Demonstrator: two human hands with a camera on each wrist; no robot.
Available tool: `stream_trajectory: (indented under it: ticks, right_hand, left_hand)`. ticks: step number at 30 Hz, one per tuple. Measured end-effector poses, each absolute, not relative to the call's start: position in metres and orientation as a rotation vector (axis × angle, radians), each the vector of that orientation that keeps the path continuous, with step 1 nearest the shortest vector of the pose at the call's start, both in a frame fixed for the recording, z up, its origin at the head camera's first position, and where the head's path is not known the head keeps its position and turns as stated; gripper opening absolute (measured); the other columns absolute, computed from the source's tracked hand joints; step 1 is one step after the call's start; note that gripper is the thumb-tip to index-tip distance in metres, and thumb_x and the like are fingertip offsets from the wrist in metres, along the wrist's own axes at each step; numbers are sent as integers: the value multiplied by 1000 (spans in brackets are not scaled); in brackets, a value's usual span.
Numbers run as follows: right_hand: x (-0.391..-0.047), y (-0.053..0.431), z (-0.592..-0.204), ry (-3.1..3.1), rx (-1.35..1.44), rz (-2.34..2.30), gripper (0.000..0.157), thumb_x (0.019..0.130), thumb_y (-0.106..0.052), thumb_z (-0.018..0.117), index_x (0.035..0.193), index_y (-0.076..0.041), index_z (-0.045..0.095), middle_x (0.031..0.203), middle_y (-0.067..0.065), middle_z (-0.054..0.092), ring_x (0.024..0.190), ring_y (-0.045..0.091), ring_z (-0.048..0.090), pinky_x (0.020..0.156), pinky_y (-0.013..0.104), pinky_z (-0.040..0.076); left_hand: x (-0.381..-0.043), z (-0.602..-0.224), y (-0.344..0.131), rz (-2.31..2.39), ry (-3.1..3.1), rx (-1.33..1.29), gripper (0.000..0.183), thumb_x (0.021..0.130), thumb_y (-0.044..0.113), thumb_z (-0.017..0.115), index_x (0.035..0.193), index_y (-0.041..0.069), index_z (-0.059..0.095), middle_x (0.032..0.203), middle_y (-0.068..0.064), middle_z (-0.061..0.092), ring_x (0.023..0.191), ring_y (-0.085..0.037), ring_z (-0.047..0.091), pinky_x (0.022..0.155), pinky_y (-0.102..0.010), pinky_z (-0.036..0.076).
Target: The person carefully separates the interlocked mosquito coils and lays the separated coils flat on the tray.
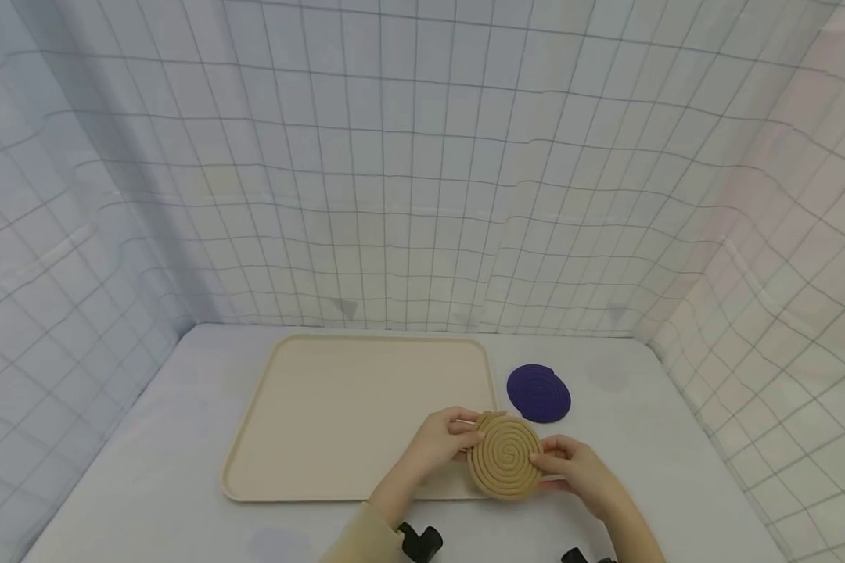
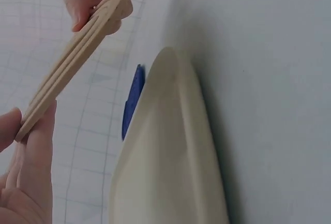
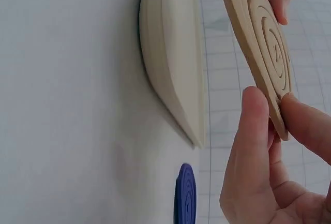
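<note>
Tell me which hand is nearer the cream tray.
Left. In the head view, the left hand is over the right part of the tray; the right hand is beyond its right edge.

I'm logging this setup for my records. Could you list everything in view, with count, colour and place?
Coiled spiral disc: one, tan, held up off the table between both hands
Second spiral disc: one, purple-blue, flat on the table, right of the tray
Tray: one, cream, on the table, left of the purple-blue disc
Table: one, white, under the tray
Grid-lined sheeting: number of pieces unclear, whitish with dark lines, behind and beside the table
Black fittings: at least two, black, by the wrists
Sleeve: one, beige, on the left arm
Left hand: one, bare, pinching the tan disc's left edge
Right hand: one, bare, pinching its right edge
</note>
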State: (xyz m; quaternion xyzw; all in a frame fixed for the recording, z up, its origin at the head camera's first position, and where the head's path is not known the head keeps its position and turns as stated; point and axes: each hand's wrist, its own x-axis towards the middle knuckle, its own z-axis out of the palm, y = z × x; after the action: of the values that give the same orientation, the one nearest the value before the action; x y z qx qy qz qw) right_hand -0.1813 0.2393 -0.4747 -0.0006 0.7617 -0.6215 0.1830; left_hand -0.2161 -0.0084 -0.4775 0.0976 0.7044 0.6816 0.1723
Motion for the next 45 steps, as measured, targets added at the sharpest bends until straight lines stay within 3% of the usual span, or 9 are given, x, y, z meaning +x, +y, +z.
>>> stream_trajectory:
  ticks: [9, 17, 30, 38, 45]
  right_hand:
    - [-177, 198, -468, 2061, -125, -1797, 26, 90, -13, 70, 100, 6, 57, 85, 1, 65, 78, 15, 69, 74, 34, 61]
    - [-180, 169, -465, 2152, -132, -1791, 32, 90, -16, 72, 103, 8, 56, 84, 2, 65, 72, 14, 68, 71, 32, 61]
    - [-187, 143, -455, 2369, -144, -1841, 28, 86, -10, 75, 106, 5, 62, 84, 5, 62, 68, 8, 60, 64, 24, 58]
    - [-187, 133, -453, 2475, -121, -1906, 22, 78, -1, 79, 95, 2, 65, 81, 7, 63, 68, 7, 59, 60, 23, 56]
    - [-184, 131, -454, 2523, -103, -1912, 22, 76, -3, 82, 91, -2, 65, 81, 5, 64, 72, 6, 59, 60, 19, 52]
  left_hand:
    - [-211, -464, -65, 1893, 2020, 309, 38, 93, 22, 69, 124, 1, 63, 111, -15, 73, 89, -14, 71, 77, -31, 60]
    - [-208, -461, -90, 1963, 2011, 258, 39, 94, 22, 67, 126, 0, 63, 114, -13, 71, 91, -11, 68, 80, -28, 59]
    - [-203, -449, -98, 2003, 2082, 162, 36, 96, 20, 65, 124, -2, 64, 112, -14, 72, 87, -10, 68, 74, -24, 59]
    - [-203, -448, -97, 2003, 2157, 124, 31, 93, 19, 68, 117, -1, 68, 107, -12, 74, 86, -9, 68, 73, -22, 57]
    - [-199, -436, -96, 2033, 2094, 63, 32, 93, 19, 69, 117, -2, 68, 101, -6, 75, 84, -8, 65, 72, -23, 55]
